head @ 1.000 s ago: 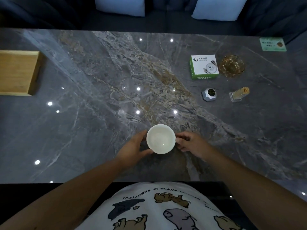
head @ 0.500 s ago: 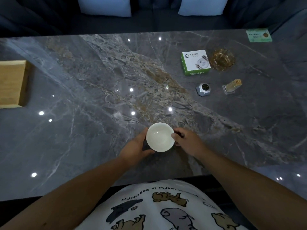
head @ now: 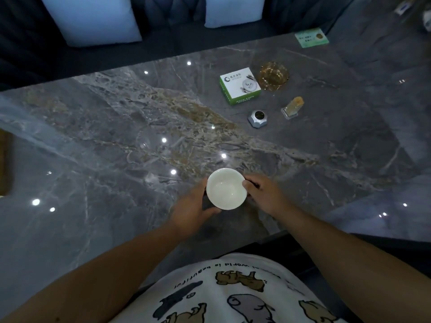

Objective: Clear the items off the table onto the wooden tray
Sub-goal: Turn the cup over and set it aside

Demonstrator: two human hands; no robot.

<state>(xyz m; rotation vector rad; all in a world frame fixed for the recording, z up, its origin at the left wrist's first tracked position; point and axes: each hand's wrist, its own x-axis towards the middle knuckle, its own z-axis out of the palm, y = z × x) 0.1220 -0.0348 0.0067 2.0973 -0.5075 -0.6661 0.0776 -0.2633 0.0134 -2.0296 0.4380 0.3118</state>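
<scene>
A white bowl (head: 226,189) is clasped between the fingers of the left hand (head: 192,209) and right hand (head: 263,194).

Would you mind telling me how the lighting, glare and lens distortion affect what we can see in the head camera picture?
Head view: dim overall, with ceiling lights mirrored as bright spots on the polished marble table; the white bowl, held between the left hand and right hand, is nearly overexposed; wide-angle bending curves the table edges; the wooden tray is cropped at the left edge.
</scene>
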